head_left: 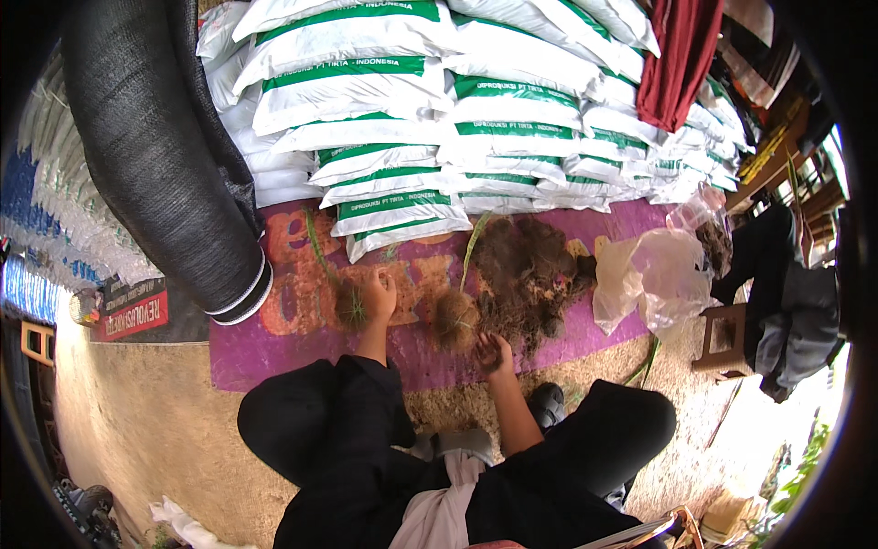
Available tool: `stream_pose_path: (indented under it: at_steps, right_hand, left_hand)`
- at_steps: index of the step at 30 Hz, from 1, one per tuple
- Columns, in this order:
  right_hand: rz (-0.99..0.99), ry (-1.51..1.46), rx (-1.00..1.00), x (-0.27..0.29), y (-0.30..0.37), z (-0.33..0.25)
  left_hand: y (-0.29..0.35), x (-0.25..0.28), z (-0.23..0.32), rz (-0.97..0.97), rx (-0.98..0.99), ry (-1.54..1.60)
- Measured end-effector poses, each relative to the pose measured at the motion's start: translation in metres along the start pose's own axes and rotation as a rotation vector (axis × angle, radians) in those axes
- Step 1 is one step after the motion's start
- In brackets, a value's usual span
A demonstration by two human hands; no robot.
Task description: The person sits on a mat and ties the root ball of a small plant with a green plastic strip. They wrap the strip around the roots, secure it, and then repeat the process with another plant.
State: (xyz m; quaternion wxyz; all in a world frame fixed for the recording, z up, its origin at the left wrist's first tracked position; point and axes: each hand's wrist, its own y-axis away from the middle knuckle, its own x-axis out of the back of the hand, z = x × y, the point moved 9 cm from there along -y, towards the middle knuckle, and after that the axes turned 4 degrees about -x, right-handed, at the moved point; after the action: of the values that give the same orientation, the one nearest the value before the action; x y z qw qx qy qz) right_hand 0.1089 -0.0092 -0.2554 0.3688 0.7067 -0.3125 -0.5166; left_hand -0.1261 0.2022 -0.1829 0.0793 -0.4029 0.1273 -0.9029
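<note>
Two round balls wrapped in brown fibre rest on a purple printed sheet (302, 352) in front of me. The left ball (350, 306) is darker, with green strands over it, and a long green leaf rises behind it. My left hand (380, 295) is beside its right side, fingers curled in; what they pinch is too small to make out. A lighter brown ball (455, 322), with thin pale green strands across its top and a long green leaf (474, 245) above it, lies between my hands. Close to its lower right is my right hand (495, 355), soil-darkened, its fingers bent but apart.
Loose dark soil (526, 274) is heaped right of the balls, beside a crumpled clear plastic bag (654, 279). Stacked white-and-green sacks (357, 101) wall the far side. A large black mesh roll (165, 156) leans at left. A brown plastic stool (725, 343) stands at right.
</note>
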Motion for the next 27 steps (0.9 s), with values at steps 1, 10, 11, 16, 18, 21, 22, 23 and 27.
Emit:
stream_pose_path:
  at_steps: [1,10,11,16,18,21,22,23,27]
  right_hand:
    - [0.032,-0.093,0.013,0.012,-0.008,-0.005]
    - [-0.138,-0.112,0.087,-0.05,-0.022,-0.006]
    - [-0.109,-0.117,0.071,-0.054,-0.022,0.0]
    - [0.011,-0.122,0.015,-0.053,-0.023,0.007]
    - [0.057,-0.145,0.02,-0.048,-0.02,0.003]
    - [-0.127,-0.204,0.065,-0.029,-0.044,-0.005]
    - [-0.111,-0.242,0.063,-0.032,-0.04,-0.005]
    - [-0.095,-0.28,0.061,-0.036,-0.036,-0.007]
    - [-0.143,-0.237,0.038,-0.068,-0.011,-0.009]
  left_hand:
    - [-0.01,-0.013,-0.009,-0.022,0.034,0.013]
    - [-0.058,-0.06,-0.037,-0.071,0.147,-0.317]
    - [-0.057,-0.061,-0.047,-0.033,0.139,-0.335]
    - [-0.055,-0.083,-0.048,-0.19,0.258,-0.485]
    - [-0.055,-0.088,-0.048,-0.249,0.254,-0.472]
    - [-0.055,-0.091,-0.053,-0.184,0.24,-0.109]
    - [-0.058,-0.101,-0.053,-0.202,0.315,0.129]
    - [-0.059,-0.114,-0.051,-0.221,0.39,0.367]
    - [-0.071,-0.116,0.02,-0.329,0.553,0.989]
